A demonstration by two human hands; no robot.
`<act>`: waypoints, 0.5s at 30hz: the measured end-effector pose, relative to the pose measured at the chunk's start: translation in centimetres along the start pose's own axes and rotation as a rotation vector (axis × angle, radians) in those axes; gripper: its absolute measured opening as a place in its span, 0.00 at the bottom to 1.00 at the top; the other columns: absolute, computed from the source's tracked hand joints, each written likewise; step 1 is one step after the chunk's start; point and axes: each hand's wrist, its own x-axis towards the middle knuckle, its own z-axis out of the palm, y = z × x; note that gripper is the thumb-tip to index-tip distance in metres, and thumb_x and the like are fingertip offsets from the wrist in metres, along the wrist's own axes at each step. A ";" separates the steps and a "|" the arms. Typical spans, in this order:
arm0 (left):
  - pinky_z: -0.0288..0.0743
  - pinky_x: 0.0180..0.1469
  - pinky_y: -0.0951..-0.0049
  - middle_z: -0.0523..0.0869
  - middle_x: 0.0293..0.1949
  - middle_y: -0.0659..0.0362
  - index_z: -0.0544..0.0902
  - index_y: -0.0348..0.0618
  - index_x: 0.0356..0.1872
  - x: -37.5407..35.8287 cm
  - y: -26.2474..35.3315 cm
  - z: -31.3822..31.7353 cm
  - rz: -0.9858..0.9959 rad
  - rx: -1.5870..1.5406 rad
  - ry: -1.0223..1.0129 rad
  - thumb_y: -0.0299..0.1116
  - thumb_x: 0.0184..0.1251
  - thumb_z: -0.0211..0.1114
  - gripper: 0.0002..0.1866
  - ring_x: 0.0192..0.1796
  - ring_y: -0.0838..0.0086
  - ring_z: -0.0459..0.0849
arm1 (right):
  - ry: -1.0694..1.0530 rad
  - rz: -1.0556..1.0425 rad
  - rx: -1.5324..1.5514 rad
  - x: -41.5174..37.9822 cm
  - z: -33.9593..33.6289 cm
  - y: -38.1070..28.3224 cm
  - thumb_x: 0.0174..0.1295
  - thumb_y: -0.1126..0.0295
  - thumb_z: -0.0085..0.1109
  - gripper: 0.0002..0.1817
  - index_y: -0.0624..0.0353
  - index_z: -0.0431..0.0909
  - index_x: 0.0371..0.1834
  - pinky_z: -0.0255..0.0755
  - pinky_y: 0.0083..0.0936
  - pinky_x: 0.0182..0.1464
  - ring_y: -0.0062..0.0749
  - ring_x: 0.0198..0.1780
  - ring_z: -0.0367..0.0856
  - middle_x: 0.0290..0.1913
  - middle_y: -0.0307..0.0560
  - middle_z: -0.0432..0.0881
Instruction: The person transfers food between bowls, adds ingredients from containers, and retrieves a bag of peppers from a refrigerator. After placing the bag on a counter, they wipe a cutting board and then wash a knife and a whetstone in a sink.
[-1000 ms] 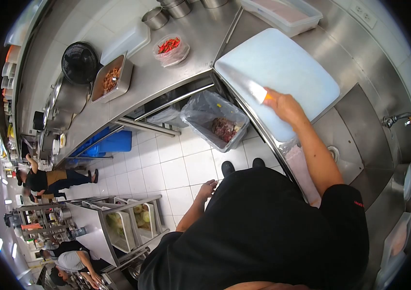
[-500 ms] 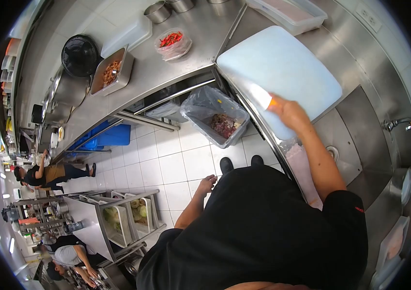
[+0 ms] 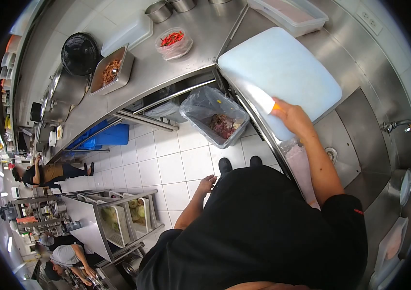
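Note:
My right hand [image 3: 294, 117] is closed around the orange handle of a kitchen knife [image 3: 262, 99]. Its broad, bright blade points up and left, over the near left part of a large pale cutting board [image 3: 287, 63]. Glare and blur hide the exact blade edge. At my side, above the tiled floor, hangs my left hand [image 3: 207, 184], its fingers curled in with nothing visible in them.
A lined bin [image 3: 191, 113] with scraps stands below the counter. Nearby are a sink [image 3: 348, 145], a faucet [image 3: 395, 126], a bag of red chilies [image 3: 175, 48], a metal pan of brown food [image 3: 103, 87] and a vegetable rack [image 3: 142, 195]. Other people [image 3: 45, 175] work at the left.
My right hand and the knife have shifted slightly right and down over the board. My left hand stays at my side. A person at the far left has moved an arm.

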 end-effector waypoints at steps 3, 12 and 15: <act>0.71 0.29 0.72 0.81 0.38 0.64 0.72 0.45 0.69 -0.9 0.8 -0.1 0.029 0.010 0.018 0.53 0.67 0.67 0.35 0.32 0.76 0.73 | 0.166 0.195 0.083 1.0 -1.6 2.2 0.68 0.52 0.56 0.27 0.43 0.73 0.69 0.74 0.44 0.55 0.61 0.51 0.82 0.48 0.65 0.83; 0.70 0.29 0.74 0.81 0.38 0.64 0.74 0.46 0.69 0.0 0.9 -0.5 0.025 0.006 -0.017 0.53 0.67 0.67 0.34 0.33 0.76 0.73 | -0.019 -0.072 0.052 -1.6 -0.4 -0.3 0.68 0.50 0.57 0.27 0.45 0.73 0.69 0.75 0.44 0.52 0.61 0.49 0.82 0.47 0.65 0.84; 0.72 0.33 0.71 0.83 0.41 0.63 0.73 0.47 0.69 0.1 0.8 -0.8 0.072 0.065 -0.006 0.53 0.67 0.67 0.34 0.36 0.75 0.75 | 0.166 0.193 0.027 -1.0 -3.7 2.4 0.68 0.51 0.58 0.28 0.45 0.72 0.70 0.75 0.41 0.53 0.59 0.51 0.82 0.50 0.64 0.84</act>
